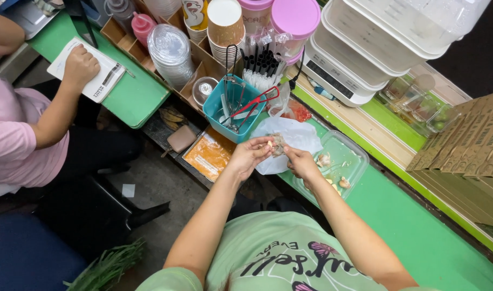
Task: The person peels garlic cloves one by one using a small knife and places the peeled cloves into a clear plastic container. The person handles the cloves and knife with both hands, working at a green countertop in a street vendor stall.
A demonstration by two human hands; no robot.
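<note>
Near the middle of the frame, the left hand (250,156) and the right hand (300,161) are meeting over the edge of the green worktop (419,226). Both are pinching a small, pale, papery clump (278,144) — it looks like a garlic bulb with loose skin, though it is too small to tell for sure. The left hand's fingers are curling in with the thumb pressing against the clump's left side; the right hand's fingers are closing on it from the right.

Just behind the clump, a white plastic bag (295,137) is lying on the worktop. Just right of the hands, a clear plastic tray (350,156) is sitting with a few small pale pieces (324,159) inside it. Up and left of the hands, a teal tub (214,105) is holding metal whisks and red-handled tongs (254,102). Below it, an orange packet (210,153) is lying on a lower shelf beside a small brown pouch (180,139).

Along the top of the frame, stacks of clear lids (171,51), paper cups (225,24) and pink-lidded jars (295,19) are standing — white tubs (376,37) are stacked to their right.

At the upper left, another person in a pink shirt is resting a hand (80,64) on a white notepad (87,70).
</note>
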